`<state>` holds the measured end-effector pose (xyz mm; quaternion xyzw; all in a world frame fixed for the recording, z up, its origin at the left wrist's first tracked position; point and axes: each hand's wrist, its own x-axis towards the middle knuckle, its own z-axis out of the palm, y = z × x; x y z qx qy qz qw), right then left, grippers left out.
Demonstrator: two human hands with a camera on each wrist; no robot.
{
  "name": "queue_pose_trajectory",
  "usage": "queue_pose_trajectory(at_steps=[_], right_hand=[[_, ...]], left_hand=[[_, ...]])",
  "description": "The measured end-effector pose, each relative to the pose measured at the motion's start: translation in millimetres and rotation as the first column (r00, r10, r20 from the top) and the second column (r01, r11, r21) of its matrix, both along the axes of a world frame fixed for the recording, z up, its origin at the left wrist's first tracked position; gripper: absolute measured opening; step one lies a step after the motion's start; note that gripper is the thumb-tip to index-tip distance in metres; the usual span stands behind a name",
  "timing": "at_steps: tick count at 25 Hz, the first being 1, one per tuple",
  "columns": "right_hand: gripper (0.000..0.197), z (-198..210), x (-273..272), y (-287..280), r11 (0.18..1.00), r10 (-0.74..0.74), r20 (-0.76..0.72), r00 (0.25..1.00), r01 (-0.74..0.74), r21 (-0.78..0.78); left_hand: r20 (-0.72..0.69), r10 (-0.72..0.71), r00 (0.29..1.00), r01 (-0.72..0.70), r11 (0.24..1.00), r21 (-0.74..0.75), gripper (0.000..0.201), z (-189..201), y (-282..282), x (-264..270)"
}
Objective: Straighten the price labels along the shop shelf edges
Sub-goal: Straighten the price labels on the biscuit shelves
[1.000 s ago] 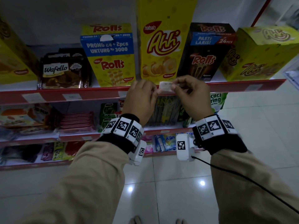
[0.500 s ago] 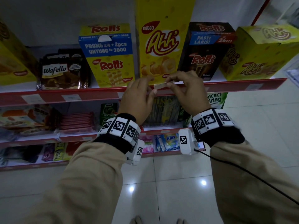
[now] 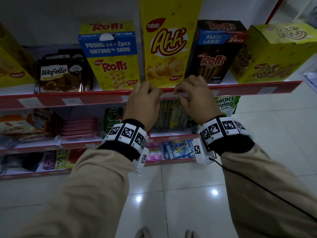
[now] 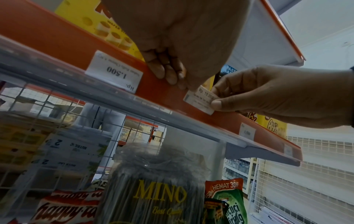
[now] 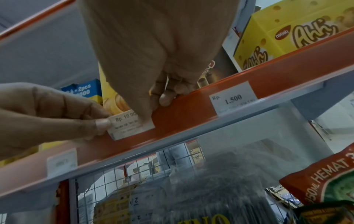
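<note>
A small white price label (image 3: 169, 96) reading Rp. 10.000 lies against the red shelf edge strip (image 3: 96, 98) under the tall yellow Ahh box. My left hand (image 3: 157, 94) pinches its left end between thumb and fingers (image 5: 101, 123). My right hand (image 3: 178, 95) pinches its right end, thumb (image 4: 217, 103) on the label's face (image 4: 199, 99). The label (image 5: 128, 127) sits slightly tilted, its top edge above the strip. Other labels are seated in the strip: a 1.500 label (image 4: 114, 72) to the left and another 1.500 label (image 5: 232, 98) to the right.
Snack boxes crowd the top shelf: Rolls box (image 3: 109, 55), Ahh box (image 3: 169, 40), dark Rolls box (image 3: 216, 50). Packets fill the lower shelves, among them a Mino pack (image 4: 159, 194). A cable (image 3: 257, 184) hangs from my right wrist over the tiled floor.
Both hands have carried the label down and forward, from in front of the Ahh box onto the red edge strip. The label has turned from facing me to lying along the strip.
</note>
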<state>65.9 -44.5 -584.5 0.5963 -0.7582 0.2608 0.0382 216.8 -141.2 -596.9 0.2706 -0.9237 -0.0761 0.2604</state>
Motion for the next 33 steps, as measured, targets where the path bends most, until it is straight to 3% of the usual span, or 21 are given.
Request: queue_pose_trajectory(at_steps=[12, 16, 22, 28, 33], right_hand=[[0.018, -2.9, 3.0, 0.2, 0.997, -0.042, -0.099, 0.994, 0.048, 0.054], [0.014, -3.3, 5.5, 2.7, 0.997, -0.067, -0.024, 0.997, 0.068, 0.024], [0.012, -3.6, 8.8, -0.7, 0.99, -0.133, -0.026, 0.991, 0.134, 0.036], [0.015, -1.6, 8.3, -0.1, 0.989, -0.12, -0.064, 0.991, 0.125, 0.074], [0.015, -1.4, 6.9, 4.0, 0.994, -0.101, -0.011, 0.995, 0.102, 0.033]], left_hand=[[0.108, 0.063, 0.992, -0.057, 0.997, -0.059, 0.016, 2.0, 2.0, -1.8], [0.113, 0.037, 0.993, -0.033, 0.999, -0.035, 0.018, 4.3, -0.8, -0.4], [0.127, 0.001, 0.992, -0.002, 1.0, 0.006, 0.021, 6.4, -5.5, 4.0], [0.136, 0.041, 0.99, -0.041, 0.999, -0.003, 0.021, 5.3, -7.9, 1.9], [0.15, 0.044, 0.988, -0.042, 0.999, -0.016, 0.026, 5.3, -6.1, 0.9]])
